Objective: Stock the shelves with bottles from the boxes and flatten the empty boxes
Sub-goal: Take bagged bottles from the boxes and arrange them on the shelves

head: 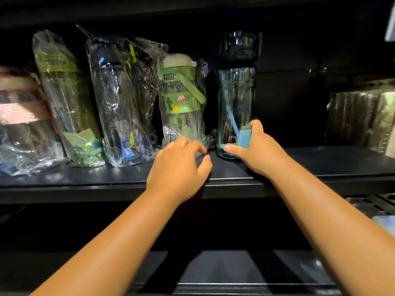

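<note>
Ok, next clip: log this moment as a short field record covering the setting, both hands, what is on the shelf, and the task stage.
setting: dark shelf at chest level, dim light
right hand: gripping the base of the clear unwrapped bottle, which stands upright
left hand: open, fingers at the foot of the green wrapped bottle
other stock: black wrapped bottle and olive wrapped bottle further left, leaning
boxes: none in view
stage: placing a bottle in the row

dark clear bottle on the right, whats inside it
Inside the dark clear bottle a light blue strap runs down to a blue piece near the base. The right hand wraps the lower part, so the rest of the bottom is hidden.
</note>
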Demonstrator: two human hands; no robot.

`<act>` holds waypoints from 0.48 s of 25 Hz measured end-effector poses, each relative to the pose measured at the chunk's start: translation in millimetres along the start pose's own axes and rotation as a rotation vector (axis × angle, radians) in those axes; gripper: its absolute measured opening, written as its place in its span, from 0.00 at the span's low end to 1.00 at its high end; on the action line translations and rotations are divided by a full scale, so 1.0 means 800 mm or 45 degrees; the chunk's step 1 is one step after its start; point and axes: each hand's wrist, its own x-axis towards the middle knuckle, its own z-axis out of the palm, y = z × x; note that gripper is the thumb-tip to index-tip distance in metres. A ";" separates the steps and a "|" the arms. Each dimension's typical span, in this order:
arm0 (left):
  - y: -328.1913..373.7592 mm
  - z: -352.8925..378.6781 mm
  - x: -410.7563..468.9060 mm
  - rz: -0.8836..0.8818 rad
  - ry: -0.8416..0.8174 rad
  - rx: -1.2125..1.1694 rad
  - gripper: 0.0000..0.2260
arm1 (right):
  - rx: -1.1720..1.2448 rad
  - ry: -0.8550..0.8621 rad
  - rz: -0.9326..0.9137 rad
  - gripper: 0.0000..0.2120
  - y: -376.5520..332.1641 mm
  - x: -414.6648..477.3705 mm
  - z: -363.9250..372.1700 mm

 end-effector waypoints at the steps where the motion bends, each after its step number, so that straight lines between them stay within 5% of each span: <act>1: 0.000 0.000 -0.001 -0.004 0.004 0.001 0.12 | -0.027 -0.006 0.021 0.37 -0.001 0.000 0.000; 7: -0.006 -0.003 -0.007 0.050 -0.009 0.014 0.14 | -0.307 0.122 0.062 0.47 -0.007 -0.019 -0.004; 12: -0.046 -0.007 -0.053 0.174 0.043 0.137 0.18 | -0.618 0.531 -0.085 0.28 -0.010 -0.094 0.027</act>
